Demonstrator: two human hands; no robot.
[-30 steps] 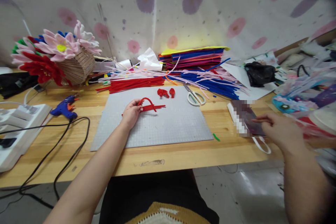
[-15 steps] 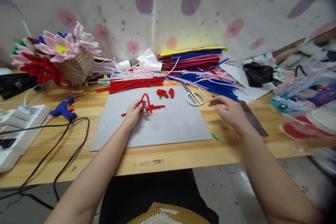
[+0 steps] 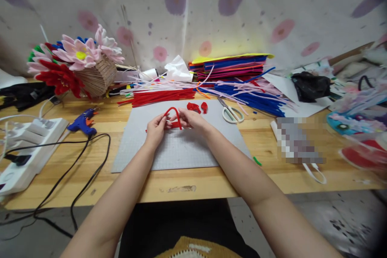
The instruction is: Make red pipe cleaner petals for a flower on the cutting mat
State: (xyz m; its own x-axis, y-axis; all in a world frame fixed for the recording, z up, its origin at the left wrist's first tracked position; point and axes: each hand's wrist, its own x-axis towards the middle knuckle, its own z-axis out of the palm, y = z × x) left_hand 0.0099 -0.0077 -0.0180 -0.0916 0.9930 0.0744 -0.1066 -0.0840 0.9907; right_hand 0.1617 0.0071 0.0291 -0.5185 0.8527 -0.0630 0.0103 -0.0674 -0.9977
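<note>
My left hand [image 3: 155, 130] is closed, pinching a red pipe cleaner [image 3: 172, 109] that bends up in an arch above the grey cutting mat [image 3: 187, 155]. At the other side of the arch, my right hand [image 3: 195, 120] has its fingers curled about the descending end. More red pipe cleaner pieces [image 3: 174, 125] lie between and beneath the hands, partly hidden by the fingers. Just behind the right hand, a coiled red piece [image 3: 194, 107] and a smaller red bud shape [image 3: 204, 107] rest on the mat. Scissors [image 3: 232, 113] with pale handles lie at the mat's right edge.
Bundles of red [image 3: 163, 97] and blue pipe cleaners [image 3: 256, 98] lie behind the mat. To the left are a blue glue gun [image 3: 83, 123], a power strip [image 3: 33, 153] and a basket of fuzzy flowers [image 3: 99, 74]. A blurred-out device [image 3: 299, 141] with a white cable lies right.
My right hand has moved left from the device at the right to the red pipe cleaner. The device's screen has lit up. My left hand keeps its pinch.
</note>
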